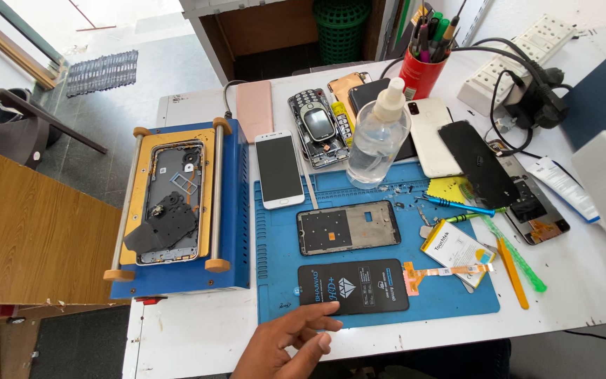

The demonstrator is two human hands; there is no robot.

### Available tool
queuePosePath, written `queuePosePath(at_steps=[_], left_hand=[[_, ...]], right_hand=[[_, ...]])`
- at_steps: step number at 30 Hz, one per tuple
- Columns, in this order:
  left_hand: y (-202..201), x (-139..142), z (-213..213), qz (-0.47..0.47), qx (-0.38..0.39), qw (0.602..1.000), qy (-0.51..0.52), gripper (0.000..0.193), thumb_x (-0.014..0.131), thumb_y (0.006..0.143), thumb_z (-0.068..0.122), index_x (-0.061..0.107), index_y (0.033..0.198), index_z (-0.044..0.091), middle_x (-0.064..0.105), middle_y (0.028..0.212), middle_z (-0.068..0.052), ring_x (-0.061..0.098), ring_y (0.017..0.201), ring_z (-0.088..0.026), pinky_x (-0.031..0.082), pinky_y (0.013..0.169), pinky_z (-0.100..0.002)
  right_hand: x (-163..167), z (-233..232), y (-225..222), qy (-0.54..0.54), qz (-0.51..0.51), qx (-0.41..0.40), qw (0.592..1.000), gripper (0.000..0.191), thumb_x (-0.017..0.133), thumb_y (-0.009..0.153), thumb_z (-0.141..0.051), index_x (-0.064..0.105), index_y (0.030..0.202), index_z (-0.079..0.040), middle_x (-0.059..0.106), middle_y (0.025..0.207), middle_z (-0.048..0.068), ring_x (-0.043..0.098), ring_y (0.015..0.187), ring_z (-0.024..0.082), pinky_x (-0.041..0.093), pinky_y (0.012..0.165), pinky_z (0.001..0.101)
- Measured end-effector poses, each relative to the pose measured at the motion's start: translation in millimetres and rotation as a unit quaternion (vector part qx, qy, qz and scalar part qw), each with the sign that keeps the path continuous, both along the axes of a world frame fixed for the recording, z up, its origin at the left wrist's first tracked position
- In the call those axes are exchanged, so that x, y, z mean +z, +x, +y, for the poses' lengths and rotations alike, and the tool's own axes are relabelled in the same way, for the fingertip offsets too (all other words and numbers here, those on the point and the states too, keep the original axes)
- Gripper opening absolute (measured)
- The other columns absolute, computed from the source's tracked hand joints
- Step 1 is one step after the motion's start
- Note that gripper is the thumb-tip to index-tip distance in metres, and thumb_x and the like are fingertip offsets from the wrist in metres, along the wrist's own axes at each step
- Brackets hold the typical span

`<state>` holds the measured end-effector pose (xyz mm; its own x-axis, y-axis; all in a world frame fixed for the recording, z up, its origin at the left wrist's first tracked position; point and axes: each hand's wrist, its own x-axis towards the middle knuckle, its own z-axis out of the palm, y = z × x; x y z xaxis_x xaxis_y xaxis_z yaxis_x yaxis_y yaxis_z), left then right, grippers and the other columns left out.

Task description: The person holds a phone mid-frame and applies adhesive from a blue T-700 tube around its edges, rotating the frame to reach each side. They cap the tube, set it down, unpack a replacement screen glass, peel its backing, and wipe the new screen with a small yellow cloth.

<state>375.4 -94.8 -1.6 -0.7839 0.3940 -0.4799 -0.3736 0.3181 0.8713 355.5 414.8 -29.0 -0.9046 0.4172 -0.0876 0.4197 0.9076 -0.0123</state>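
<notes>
Left hand [285,344] at near table edge, fingers spread apart, fingertips just touching black screen panel [353,286] on blue mat [275,281]; bare phone frame [347,227] beyond. Right hand barely visible, fingers untellable.

Left hand [285,344] beside black screen panel [353,286]
</notes>
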Motion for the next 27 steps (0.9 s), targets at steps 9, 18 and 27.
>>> queuePosePath(at_steps=[9,18,27], left_hand=[[-38,16,43,0.114,0.04,0.96,0.252,0.08,0.07,0.094,0.014,0.024,0.16,0.014,0.058,0.138,-0.017,0.065,0.119,-0.022,0.061,0.095,-0.039],[-72,24,71,0.111,0.18,0.919,0.333,0.059,0.068,0.096,0.013,0.044,0.148,0.001,0.07,0.12,-0.022,0.077,0.102,-0.024,0.071,0.069,-0.033],[-80,41,165,0.169,0.118,0.934,0.292,0.028,0.067,0.104,0.019,0.073,0.122,-0.002,0.075,0.091,-0.013,0.067,0.071,-0.01,0.058,0.059,-0.026]], right_hand=[[6,-128,45,-0.562,0.034,0.017,0.826,0.044,0.061,0.101,-0.02,0.065,0.138,0.005,0.076,0.112,0.023,0.079,0.091,0.026,0.068,0.077,0.0417],[7,-169,54,-0.716,0.125,0.027,0.687,0.078,0.075,0.087,0.003,0.045,0.158,0.004,0.062,0.136,0.032,0.074,0.112,0.037,0.062,0.088,0.0446],[-19,-140,80,-0.65,0.269,-0.204,0.681,0.05,0.054,0.102,-0.009,0.047,0.144,0.017,0.065,0.125,0.041,0.073,0.105,0.045,0.06,0.07,0.0451]])
